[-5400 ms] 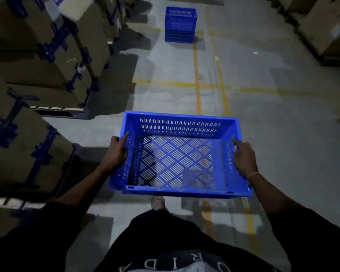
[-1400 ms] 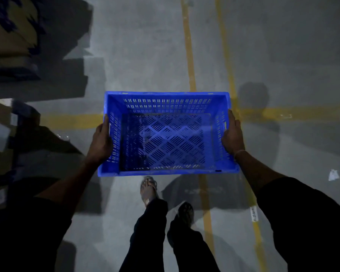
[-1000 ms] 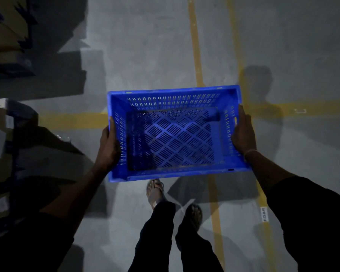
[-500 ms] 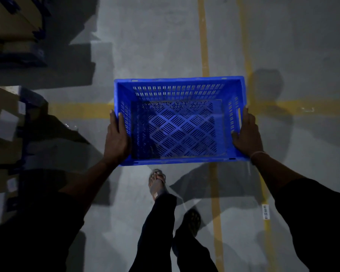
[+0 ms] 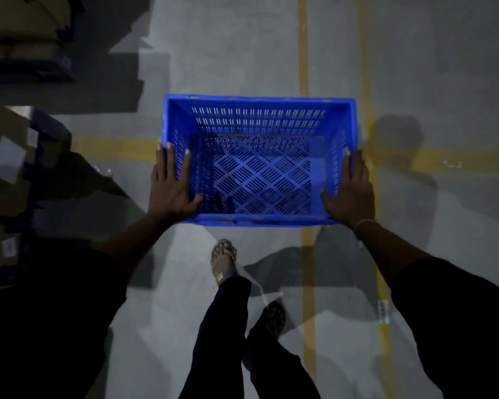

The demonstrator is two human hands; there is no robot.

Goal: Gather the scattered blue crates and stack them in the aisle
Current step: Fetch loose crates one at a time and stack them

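Note:
An empty blue slotted crate (image 5: pixel 257 116) sits level in front of me over the grey aisle floor, seen from straight above. My left hand (image 5: pixel 170 185) lies flat on its left rim, fingers straight and spread, thumb inside the crate. My right hand (image 5: pixel 350 191) presses flat against the right wall, fingers straight along the rim. I cannot tell whether the crate's base touches the floor. No other crate is in view.
Cardboard boxes on dark pallets (image 5: pixel 9 156) line the left edge, with more at the top left (image 5: pixel 26 24). Yellow floor lines (image 5: pixel 303 53) run ahead and cross under the crate. My sandalled feet (image 5: pixel 224 263) stand just behind the crate.
The crate has dropped lower and looks deeper. Both hands have loosened from gripping its sides to lying flat with straight fingers on the rims.

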